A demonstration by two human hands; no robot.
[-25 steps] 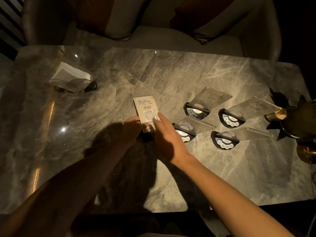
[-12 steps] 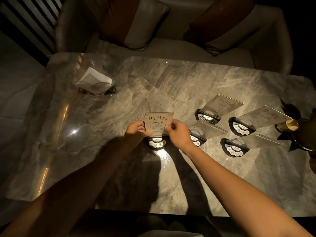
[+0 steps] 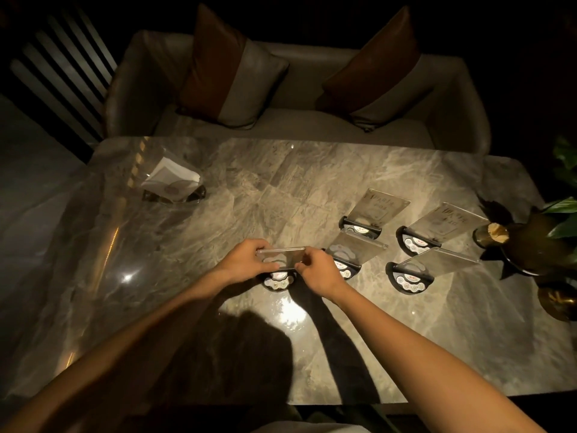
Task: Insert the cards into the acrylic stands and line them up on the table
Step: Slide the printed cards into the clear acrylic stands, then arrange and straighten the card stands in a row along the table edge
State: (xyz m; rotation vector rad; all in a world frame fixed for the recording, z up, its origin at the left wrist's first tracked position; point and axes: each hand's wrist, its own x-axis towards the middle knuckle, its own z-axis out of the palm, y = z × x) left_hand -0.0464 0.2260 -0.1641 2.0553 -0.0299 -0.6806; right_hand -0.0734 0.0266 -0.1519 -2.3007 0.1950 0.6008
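We had both hands on the same stand (image 3: 278,264) near the middle of the marble table (image 3: 237,195). The left hand (image 3: 246,264) pinched the clear panel's left edge and the right hand (image 3: 318,271) pinched its right edge, fingers curled closed around it on both sides. The panel was upright, and we were looking almost straight down on its top edge. The black base (image 3: 277,282) sat on the table right under the hands. Honestly we couldn't tell from that angle whether a card was sitting inside it.

Just to the right, four more stands were grouped in two rows: a near-left one (image 3: 354,256) almost touching the right hand, a near-right one (image 3: 415,271), a far-left one (image 3: 373,214) and a far-right one (image 3: 443,228). The two far ones showed printed cards, too dim to read. The two near ones looked clear, with only glare showing.

Over at the far left of the table was a napkin holder (image 3: 171,182) with white napkins. At the right edge stood a dark bottle (image 3: 512,242) next to some leaves (image 3: 562,210). A sofa (image 3: 290,126) with two cushions was behind the table.
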